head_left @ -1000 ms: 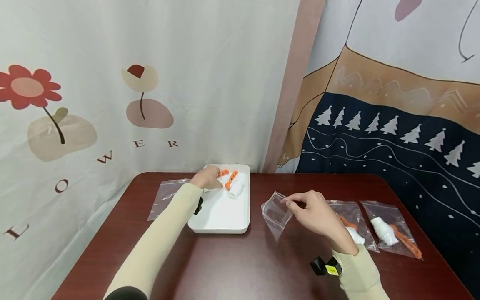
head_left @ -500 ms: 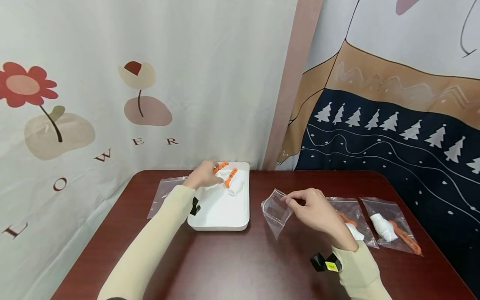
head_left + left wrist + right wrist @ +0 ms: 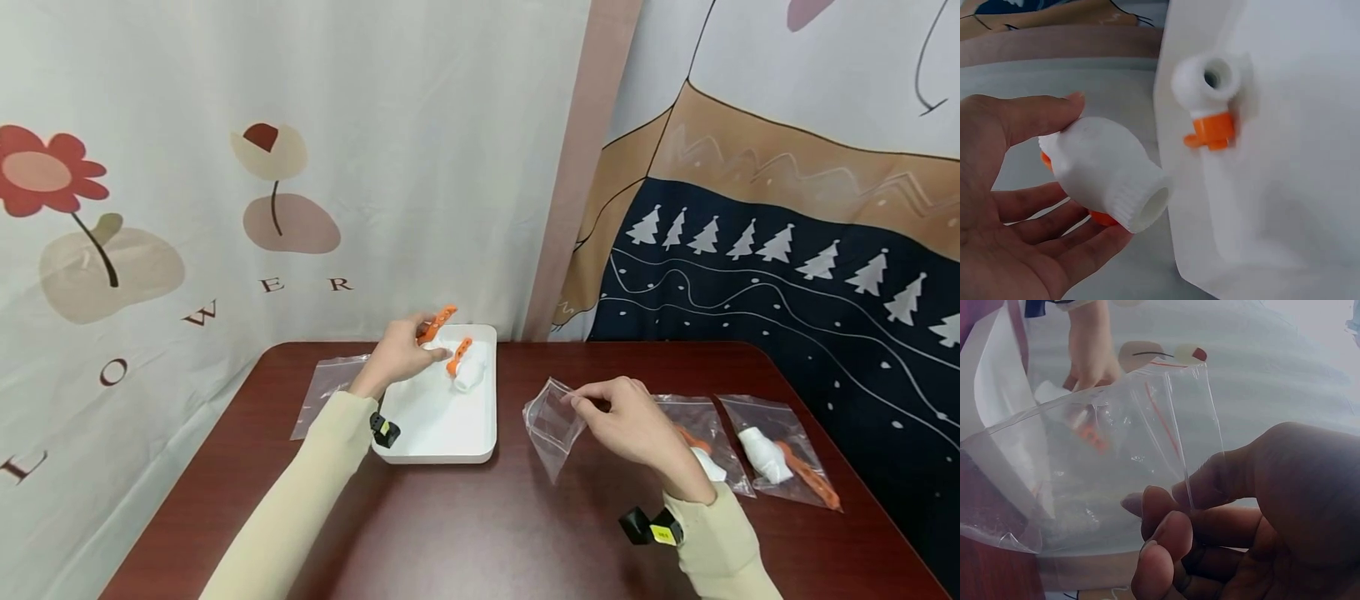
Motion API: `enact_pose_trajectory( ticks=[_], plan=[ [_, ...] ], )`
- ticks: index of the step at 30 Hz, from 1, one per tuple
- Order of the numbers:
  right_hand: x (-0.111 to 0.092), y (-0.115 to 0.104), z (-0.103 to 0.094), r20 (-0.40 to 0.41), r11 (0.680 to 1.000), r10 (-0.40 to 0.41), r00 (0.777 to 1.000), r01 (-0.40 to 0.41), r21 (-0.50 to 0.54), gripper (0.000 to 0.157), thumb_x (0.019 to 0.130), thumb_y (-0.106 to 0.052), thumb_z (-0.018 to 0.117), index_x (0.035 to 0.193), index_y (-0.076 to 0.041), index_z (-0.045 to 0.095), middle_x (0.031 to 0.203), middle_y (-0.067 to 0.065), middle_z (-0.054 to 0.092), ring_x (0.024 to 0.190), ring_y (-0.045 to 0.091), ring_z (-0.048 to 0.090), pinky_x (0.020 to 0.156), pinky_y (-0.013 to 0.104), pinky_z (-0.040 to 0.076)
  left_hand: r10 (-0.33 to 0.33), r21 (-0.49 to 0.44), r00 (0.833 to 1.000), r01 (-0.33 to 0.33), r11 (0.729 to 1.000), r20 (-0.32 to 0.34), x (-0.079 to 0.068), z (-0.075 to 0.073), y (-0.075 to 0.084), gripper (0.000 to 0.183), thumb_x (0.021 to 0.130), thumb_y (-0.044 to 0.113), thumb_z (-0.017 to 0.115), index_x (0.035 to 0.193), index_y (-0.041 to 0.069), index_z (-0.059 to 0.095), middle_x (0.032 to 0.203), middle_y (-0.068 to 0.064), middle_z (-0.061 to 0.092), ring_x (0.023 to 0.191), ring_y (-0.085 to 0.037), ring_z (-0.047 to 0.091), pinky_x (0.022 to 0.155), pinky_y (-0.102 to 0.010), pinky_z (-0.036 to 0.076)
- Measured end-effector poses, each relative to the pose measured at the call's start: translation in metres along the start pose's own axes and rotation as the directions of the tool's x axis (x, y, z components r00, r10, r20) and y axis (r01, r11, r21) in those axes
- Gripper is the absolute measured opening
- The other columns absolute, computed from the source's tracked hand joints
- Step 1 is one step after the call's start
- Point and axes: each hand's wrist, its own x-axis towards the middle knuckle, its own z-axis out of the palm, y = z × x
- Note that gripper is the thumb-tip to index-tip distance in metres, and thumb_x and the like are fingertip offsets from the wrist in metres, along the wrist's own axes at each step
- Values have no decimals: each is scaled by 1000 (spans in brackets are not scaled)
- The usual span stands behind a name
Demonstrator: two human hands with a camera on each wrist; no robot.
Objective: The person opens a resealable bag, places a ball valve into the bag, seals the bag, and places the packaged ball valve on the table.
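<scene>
My left hand (image 3: 402, 354) grips a white plastic pipe fitting (image 3: 1104, 169), bulbous with a ribbed open neck, above the far left of the white tray (image 3: 435, 433). A perforated orange strip (image 3: 438, 322) sticks up from the same hand; its lower part is hidden behind the fitting. Another white fitting (image 3: 469, 373) lies in the tray beside an orange strip (image 3: 459, 356). Right of the tray, my right hand (image 3: 626, 417) pinches a clear zip bag (image 3: 551, 425) by its upper edge between thumb and fingertips. The bag hangs with its mouth partly spread.
Two clear bags, the nearer-in bag (image 3: 701, 442) and the outer bag (image 3: 780, 454), lie at the right, each with a white fitting and an orange strip. A flat clear bag (image 3: 326, 387) lies left of the tray. A curtain (image 3: 420, 167) hangs behind the table (image 3: 465, 525).
My left hand has risen and moved slightly left out of the tray, bringing the white fitting and orange strip up. The right hand and its bag have stayed nearly still.
</scene>
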Motion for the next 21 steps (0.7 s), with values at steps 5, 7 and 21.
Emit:
enact_pose_trajectory(
  ticks=[5, 7, 21],
  plan=[
    [0, 0, 0, 6, 1000, 12, 1000, -12, -2, 24, 99, -17, 59, 111, -14, 80, 78, -1, 67, 65, 16, 48, 55, 28, 40, 27, -80, 996, -34, 996, -91, -12, 2, 7, 72, 87, 26, 81, 149, 7, 50, 129, -17, 66, 113, -33, 65, 92, -48, 56],
    [0, 0, 0, 7, 1000, 16, 1000, -16, -3, 24, 99, -17, 59, 111, -14, 80, 75, -1, 63, 63, 16, 48, 55, 28, 41, 29, -130, 992, -44, 991, -119, -16, 3, 10, 72, 86, 25, 82, 149, 8, 50, 130, -16, 66, 116, -33, 65, 93, -47, 57],
    [1, 1, 2, -16, 1000, 9, 1000, -10, -14, 23, 99, -19, 61, 110, -13, 80, 99, 3, 76, 75, 16, 55, 61, 29, 44, 107, -365, 962, -196, 910, -250, -41, 15, 36, 67, 80, 19, 88, 140, 8, 59, 123, -16, 71, 117, -28, 67, 99, -44, 58]
  ],
)
